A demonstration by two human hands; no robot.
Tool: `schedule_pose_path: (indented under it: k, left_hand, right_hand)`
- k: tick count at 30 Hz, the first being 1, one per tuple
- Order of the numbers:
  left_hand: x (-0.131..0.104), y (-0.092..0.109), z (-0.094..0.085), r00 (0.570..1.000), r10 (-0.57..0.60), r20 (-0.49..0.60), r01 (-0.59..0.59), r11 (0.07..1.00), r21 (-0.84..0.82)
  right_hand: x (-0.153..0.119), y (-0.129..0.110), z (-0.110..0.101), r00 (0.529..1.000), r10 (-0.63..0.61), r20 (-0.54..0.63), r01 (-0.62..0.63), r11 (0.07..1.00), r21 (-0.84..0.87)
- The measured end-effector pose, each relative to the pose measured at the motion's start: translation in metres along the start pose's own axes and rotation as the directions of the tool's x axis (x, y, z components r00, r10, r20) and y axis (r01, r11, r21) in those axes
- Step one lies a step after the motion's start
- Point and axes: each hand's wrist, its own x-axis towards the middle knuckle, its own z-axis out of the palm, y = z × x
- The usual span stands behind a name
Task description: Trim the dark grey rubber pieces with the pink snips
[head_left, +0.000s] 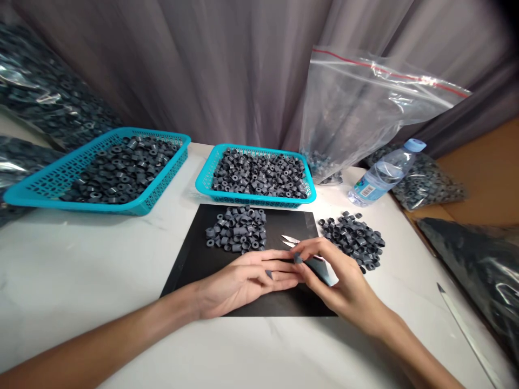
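My left hand (pixel 247 278) lies palm up over a black mat (pixel 186 270), fingers stretched out. A small dark grey piece (pixel 269 274) sits at its thumb tip, against the fingers. My right hand (pixel 340 275) pinches a small grey cylindrical piece (pixel 298 257) between thumb and forefinger, right at the left fingertips. Small metal snips (pixel 291 239) show their blades beyond the right fingers; whether that hand grips them or they lie beneath it, I cannot tell. On the mat is a heap of short grey tubes (pixel 237 229); a second heap of grey pieces (pixel 352 237) lies right of it.
Two blue baskets, one left (pixel 141 208) and one central (pixel 255 200), hold many grey pieces. Behind stand a clear zip bag (pixel 348 102) and a water bottle (pixel 383 175). Filled bags (pixel 478 270) line the right; a pen-like stick (pixel 466 329) lies near the edge.
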Motion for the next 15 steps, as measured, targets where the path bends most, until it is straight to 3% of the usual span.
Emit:
schedule_pose_path:
  k: [7, 11, 15]
  left_hand:
    - [-0.0021, 0.0023, 0.0060, 0.997, 0.018, -0.078, -0.010, 0.995, 0.097]
    - [0.0001, 0.0009, 0.0024, 0.998, 0.052, -0.037, -0.051, 0.998, 0.041]
    - [0.0017, 0.0004, -0.0023, 0.999, 0.012, 0.032, -0.010, 0.999, -0.051]
  right_hand:
    - [-0.0001, -0.0030, -0.0004, 0.998, 0.048, -0.040, -0.048, 0.999, 0.019]
    - [0.0013, -0.0054, -0.0014, 0.999, 0.022, -0.033, -0.022, 1.000, 0.001]
    - [0.0009, -0.0059, -0.0016, 1.000, 0.000, -0.011, 0.000, 1.000, -0.016]
